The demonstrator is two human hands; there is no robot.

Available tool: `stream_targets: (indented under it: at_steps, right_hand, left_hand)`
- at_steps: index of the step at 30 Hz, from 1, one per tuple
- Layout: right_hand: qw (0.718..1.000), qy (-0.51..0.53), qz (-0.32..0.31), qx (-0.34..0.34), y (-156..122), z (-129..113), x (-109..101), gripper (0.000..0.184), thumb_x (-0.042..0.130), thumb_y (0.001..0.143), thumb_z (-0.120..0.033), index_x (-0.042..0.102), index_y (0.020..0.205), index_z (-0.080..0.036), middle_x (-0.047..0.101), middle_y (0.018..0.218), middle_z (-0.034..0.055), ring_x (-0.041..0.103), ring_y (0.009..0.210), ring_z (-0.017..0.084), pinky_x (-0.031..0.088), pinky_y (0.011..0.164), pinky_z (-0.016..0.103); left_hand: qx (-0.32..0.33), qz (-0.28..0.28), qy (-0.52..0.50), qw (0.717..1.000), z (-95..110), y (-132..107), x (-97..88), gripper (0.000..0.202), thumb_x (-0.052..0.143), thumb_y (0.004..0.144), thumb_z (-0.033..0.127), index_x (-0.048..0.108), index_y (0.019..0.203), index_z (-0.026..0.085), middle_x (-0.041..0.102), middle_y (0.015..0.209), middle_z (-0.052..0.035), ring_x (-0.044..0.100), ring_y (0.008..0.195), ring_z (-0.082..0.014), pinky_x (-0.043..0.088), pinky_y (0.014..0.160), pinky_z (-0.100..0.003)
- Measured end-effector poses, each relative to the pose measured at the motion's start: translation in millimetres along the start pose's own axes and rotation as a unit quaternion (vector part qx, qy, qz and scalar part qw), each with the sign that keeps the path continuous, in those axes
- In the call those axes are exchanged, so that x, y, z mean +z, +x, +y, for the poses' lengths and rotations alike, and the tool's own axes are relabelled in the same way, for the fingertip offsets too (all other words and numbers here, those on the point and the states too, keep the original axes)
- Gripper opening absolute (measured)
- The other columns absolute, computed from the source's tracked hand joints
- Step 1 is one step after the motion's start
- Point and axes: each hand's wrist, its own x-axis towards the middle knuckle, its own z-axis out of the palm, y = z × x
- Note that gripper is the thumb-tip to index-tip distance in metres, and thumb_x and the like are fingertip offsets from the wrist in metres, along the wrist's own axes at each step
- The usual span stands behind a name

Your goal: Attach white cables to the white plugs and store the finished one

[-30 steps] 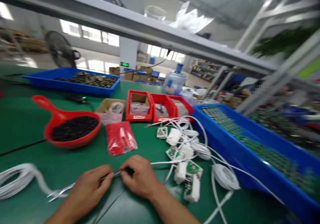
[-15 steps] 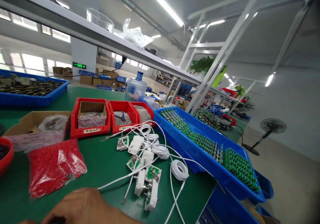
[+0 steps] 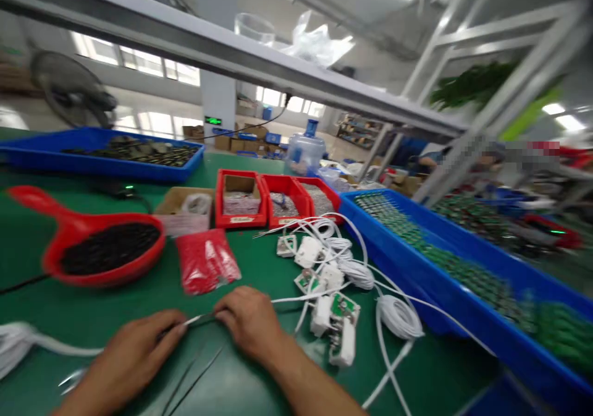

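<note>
My left hand (image 3: 143,348) is closed in a pinch on a white cable (image 3: 69,344), which comes in from the coil at the left edge. A short white tip sticks out past its fingertips. Facing it, my right hand (image 3: 252,323) is closed on another white cable (image 3: 290,298) that runs off toward the white housings. A thin dark strand spans the small gap between the hands; whether the two ends touch I cannot tell. Right of my right hand lie several white housings with green circuit boards (image 3: 343,308) and white cable coils (image 3: 398,317). Two thin dark prongs or wires (image 3: 192,379) lie below.
A red scoop (image 3: 104,274) holds small black parts. Beyond are a bag of red pieces (image 3: 206,261), a cardboard box (image 3: 169,221) and red bins (image 3: 241,220). Blue trays stand at the back left (image 3: 139,170) and right (image 3: 417,267). A shelf (image 3: 185,36) crosses overhead.
The view has swung left, bringing the whole red scoop and my left hand into sight. My right hand now shows fully, gripping the cable. The housings appear unmoved on the table.
</note>
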Motion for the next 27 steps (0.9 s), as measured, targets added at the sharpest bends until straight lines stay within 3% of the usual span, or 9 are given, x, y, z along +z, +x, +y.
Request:
stream_targets:
  at_steps: [1, 3, 9, 18, 27]
  right_hand:
    - [1.0, 0.019, 0.012, -0.012, 0.2, -0.3, 1.9, 0.005, 0.064, 0.087, -0.019, 0.068, 0.091, -0.019, 0.069, 0.089, 0.0018, 0.061, 0.088, 0.017, 0.045, 0.08, 0.026]
    - [0.998, 0.053, 0.017, -0.033, 2.4, 1.2, 8.6, 0.006, 0.063, 0.088, -0.018, 0.068, 0.091, -0.019, 0.068, 0.089, 0.0027, 0.06, 0.088, 0.018, 0.043, 0.081, 0.028]
    - [0.994, 0.084, -0.01, -0.062, 5.8, 0.4, 23.6, 0.007, 0.061, 0.09, -0.018, 0.067, 0.093, -0.02, 0.067, 0.088, 0.0022, 0.058, 0.085, 0.018, 0.042, 0.078, 0.029]
    - [0.992, 0.122, 0.011, -0.01, 5.6, 1.6, 27.1, 0.013, 0.07, 0.081, -0.013, 0.065, 0.091, -0.019, 0.065, 0.083, 0.0008, 0.06, 0.079, 0.017, 0.044, 0.072, 0.026]
    - [0.995, 0.087, -0.002, -0.054, 3.5, 3.3, 31.3, 0.002, 0.064, 0.088, -0.019, 0.066, 0.087, -0.019, 0.066, 0.081, 0.0006, 0.059, 0.079, 0.017, 0.042, 0.073, 0.027]
  left_hand:
    - [0.009, -0.065, 0.004, 0.998, -2.8, -6.5, -10.7, 0.035, 0.041, 0.091, 0.044, 0.067, 0.08, 0.023, 0.065, 0.074, 0.0007, 0.059, 0.071, -0.0154, 0.043, 0.068, -0.02]
    - [0.013, -0.099, 0.011, 0.995, -6.1, -12.6, -22.8, 0.032, 0.039, 0.094, 0.035, 0.065, 0.082, 0.02, 0.066, 0.082, -0.0006, 0.059, 0.078, -0.0151, 0.041, 0.07, -0.02]
    - [0.027, -0.089, 0.017, 0.995, -7.5, -13.3, -18.6, 0.023, 0.043, 0.095, 0.028, 0.062, 0.085, 0.019, 0.064, 0.084, -0.0003, 0.058, 0.08, -0.0138, 0.038, 0.073, -0.021]
    - [0.013, -0.084, 0.011, 0.996, -6.9, -13.4, -19.3, 0.022, 0.045, 0.095, 0.028, 0.063, 0.084, 0.019, 0.065, 0.085, -0.0002, 0.059, 0.08, -0.0138, 0.038, 0.072, -0.021]
    - [0.026, -0.083, 0.002, 0.996, -11.0, -13.1, -17.1, 0.018, 0.049, 0.093, 0.026, 0.063, 0.084, 0.019, 0.065, 0.083, 0.0019, 0.058, 0.079, -0.012, 0.037, 0.07, -0.021]
